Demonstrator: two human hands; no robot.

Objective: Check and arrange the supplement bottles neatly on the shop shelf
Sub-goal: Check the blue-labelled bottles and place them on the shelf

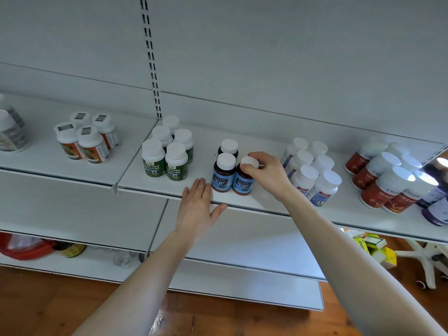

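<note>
white metal shelf [266, 141] is running across the middle of the frame and carrying several groups of supplement bottles. centre: the right hand [269, 173] is reaching in from the lower right, and its fingers [257, 156] are curling over the white cap [249, 162] of the front right blue-label bottle [243, 181], grasping it from above. this brown bottle is sitting near the shelf's front edge and leaning slightly; whether its base is lying flat cannot be told. just to its left, a second blue-label bottle [223, 174] is standing upright, and a third blue-label bottle [229, 147] is standing behind that one. lower centre: the left hand [196, 207] is lying palm down at the front edge of the shelf, just left of the blue-label group, its fingers straight and released, its thumb spreading out to the right, holding nothing. left of centre: five green-label bottles [167, 154] are clustering by the slotted upright. upper left: four orange-label bottles [87, 141] are standing on the neighbouring shelf section. right of centre: white bottles with red and blue labels [312, 173] are standing in two rows, close beside the right wrist. far right: red-label bottles [378, 183] are crowding together, with purple bottles [436, 204] at the frame edge. bottom: a lower shelf [72, 209] and wooden floor [48, 299] are showing beneath.
</note>
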